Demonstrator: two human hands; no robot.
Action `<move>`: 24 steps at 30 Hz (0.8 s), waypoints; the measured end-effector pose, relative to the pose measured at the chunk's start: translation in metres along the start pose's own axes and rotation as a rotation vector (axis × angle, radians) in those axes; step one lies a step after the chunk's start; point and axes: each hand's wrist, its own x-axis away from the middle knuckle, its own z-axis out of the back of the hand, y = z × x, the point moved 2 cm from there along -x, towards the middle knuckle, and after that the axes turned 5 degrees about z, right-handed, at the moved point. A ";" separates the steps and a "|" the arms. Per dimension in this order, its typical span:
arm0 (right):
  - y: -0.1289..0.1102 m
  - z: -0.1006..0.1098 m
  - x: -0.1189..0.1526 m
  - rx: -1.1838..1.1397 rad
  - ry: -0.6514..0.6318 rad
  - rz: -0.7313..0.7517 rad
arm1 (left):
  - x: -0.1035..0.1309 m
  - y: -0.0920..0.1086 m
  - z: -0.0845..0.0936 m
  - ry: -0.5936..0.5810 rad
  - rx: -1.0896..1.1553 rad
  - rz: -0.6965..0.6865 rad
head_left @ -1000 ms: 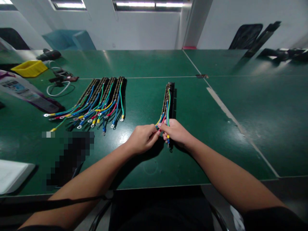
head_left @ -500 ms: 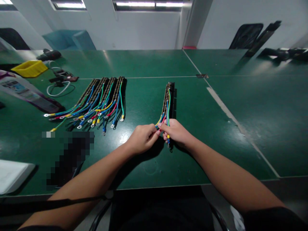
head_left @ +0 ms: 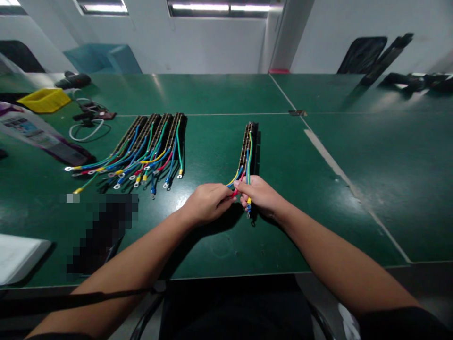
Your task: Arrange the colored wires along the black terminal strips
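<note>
A black terminal block (head_left: pixel 247 141) with brass-coloured contacts lies lengthwise on the green table, its wires pointing toward me. Closed around wires at its near end is my left hand (head_left: pixel 209 203); yellow and blue wires run into its fingers. My right hand (head_left: pixel 261 196) pinches the red wire (head_left: pixel 238 188) between thumb and fingers, close to the left fingertips. Blue and green-yellow wires (head_left: pixel 250 156) pass over the right fingers, and their ring lugs (head_left: pixel 248 208) hang below. The wire ends inside the left hand are hidden.
Several similar wired terminal blocks (head_left: pixel 159 137) lie side by side to the left, lugs toward me. Beyond them are a white cable (head_left: pixel 87 137), a yellow bin (head_left: pixel 45 100) and a printed plastic package (head_left: pixel 42 134). A white object (head_left: pixel 21 257) and a pixelated dark patch (head_left: pixel 106 231) are nearer.
My left fingers have shifted slightly, and more of the red wire shows between the hands. The terminal block sits almost where it was.
</note>
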 end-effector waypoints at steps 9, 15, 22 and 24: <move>0.002 0.001 -0.002 0.087 -0.103 0.021 | -0.002 -0.002 -0.001 0.063 0.146 -0.040; 0.001 0.001 -0.002 0.044 -0.109 0.015 | 0.000 -0.003 0.002 0.092 0.178 -0.090; 0.002 -0.001 -0.002 0.082 -0.087 0.030 | -0.003 -0.002 0.001 0.060 0.141 -0.031; 0.002 -0.001 -0.002 0.108 -0.083 0.042 | -0.005 0.000 0.002 0.061 0.136 -0.007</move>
